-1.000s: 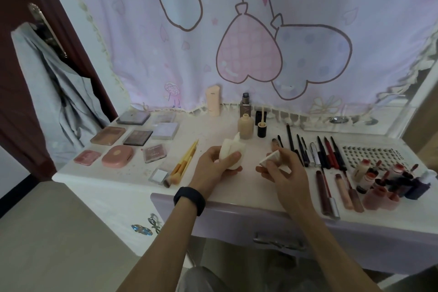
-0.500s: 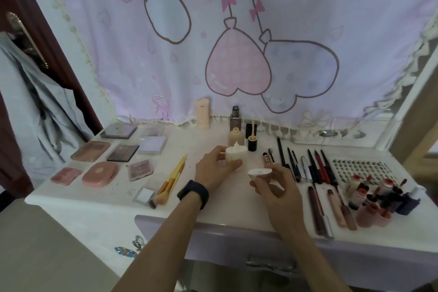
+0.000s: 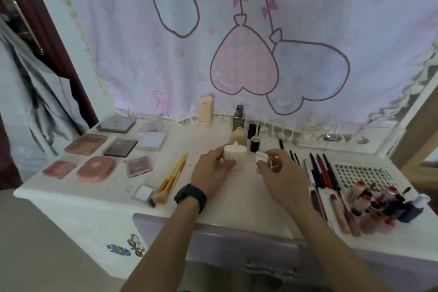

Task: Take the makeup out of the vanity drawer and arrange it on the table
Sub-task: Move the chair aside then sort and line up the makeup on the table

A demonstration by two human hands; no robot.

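Gripping cream bottle (image 3: 235,154) upright over mid counter (image 3: 237,204): left hand (image 3: 211,173) has its fingers curled round the body, nozzle bare on top. Can't tell if the base touches the counter. Right hand (image 3: 282,175) pinches white cap (image 3: 260,156) just beside the bottle at 3 o'clock, apart from it. Beige bottle (image 3: 237,137) and black bottle (image 3: 254,144) stand near at 12 o'clock. Brushes (image 3: 171,178) at 8 o'clock, palettes (image 3: 120,147) beyond at 9. Pencils (image 3: 320,170) in a row at 3 o'clock. Drawer front (image 3: 225,242) at 6.
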